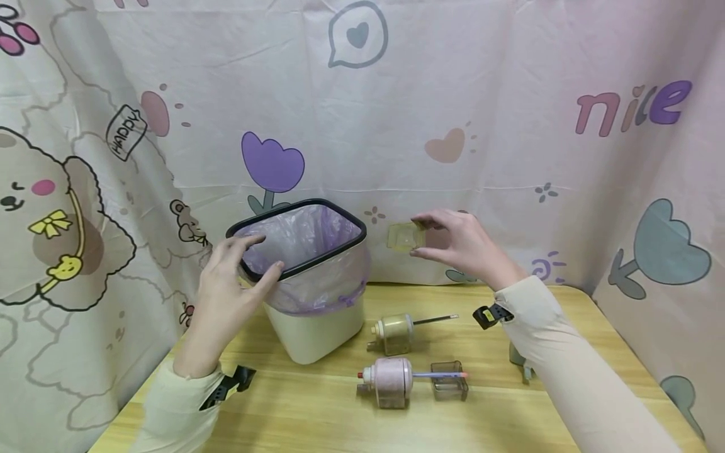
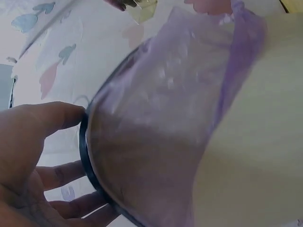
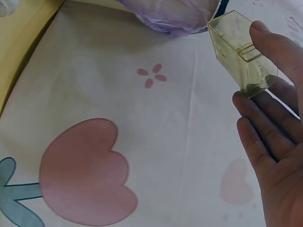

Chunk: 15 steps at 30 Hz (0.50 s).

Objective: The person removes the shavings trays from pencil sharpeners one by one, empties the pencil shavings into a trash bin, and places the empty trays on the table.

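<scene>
My right hand [image 1: 461,242] holds a small see-through yellow box [image 1: 404,237] in the air, right of the bin's rim. In the right wrist view, the thumb and fingers pinch this yellow box [image 3: 239,52] at one end; something dark shows in its lower corner. My left hand [image 1: 229,296] is spread at the near left corner of the bin [image 1: 320,327]. Thumb and fingers lie at the black rim [image 2: 84,146] in the left wrist view; whether they touch it is unclear. A translucent purple bag [image 1: 328,289] lines the bin and folds over its outside.
On the wooden table [image 1: 317,415] lie a yellow pencil sharpener [image 1: 396,333] with a dark pencil and a pink sharpener [image 1: 392,380] with a purple pencil. A clear grey box [image 1: 450,390] sits under the purple pencil's end. My right sleeve partly hides a grey-green object [image 1: 517,355].
</scene>
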### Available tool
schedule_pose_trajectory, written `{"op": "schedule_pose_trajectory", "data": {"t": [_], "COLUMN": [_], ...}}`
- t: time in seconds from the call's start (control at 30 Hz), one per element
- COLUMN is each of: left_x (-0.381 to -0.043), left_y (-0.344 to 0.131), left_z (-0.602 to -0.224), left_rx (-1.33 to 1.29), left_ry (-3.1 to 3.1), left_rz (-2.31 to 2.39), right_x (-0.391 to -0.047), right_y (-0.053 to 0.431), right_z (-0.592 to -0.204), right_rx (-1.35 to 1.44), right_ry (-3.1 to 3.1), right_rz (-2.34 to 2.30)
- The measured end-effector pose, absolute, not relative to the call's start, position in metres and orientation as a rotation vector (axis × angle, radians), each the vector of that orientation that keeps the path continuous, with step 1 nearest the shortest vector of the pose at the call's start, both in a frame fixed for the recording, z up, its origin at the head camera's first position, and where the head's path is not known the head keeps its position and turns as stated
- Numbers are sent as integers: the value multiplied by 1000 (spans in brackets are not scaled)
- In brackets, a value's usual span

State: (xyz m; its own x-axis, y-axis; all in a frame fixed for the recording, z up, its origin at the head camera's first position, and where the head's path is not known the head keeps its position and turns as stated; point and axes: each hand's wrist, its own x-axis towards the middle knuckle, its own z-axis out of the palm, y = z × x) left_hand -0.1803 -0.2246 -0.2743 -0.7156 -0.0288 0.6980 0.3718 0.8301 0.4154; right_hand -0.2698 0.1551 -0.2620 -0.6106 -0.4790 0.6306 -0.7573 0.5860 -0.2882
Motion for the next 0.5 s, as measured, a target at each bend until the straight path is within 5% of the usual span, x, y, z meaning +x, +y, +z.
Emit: {"op": "schedule_pose_trajectory", "data": {"t": [0.5], "left_x": [-182], "left_y": [-189], "left_z": [-281], "left_rx": [-556], "left_ry": [-2112], "left_rz": [-732], "right_x": [-263], "right_y": [178], "right_z": [-297], "right_rx": [874], "right_ry": [-2475], "right_rz": [871]}}
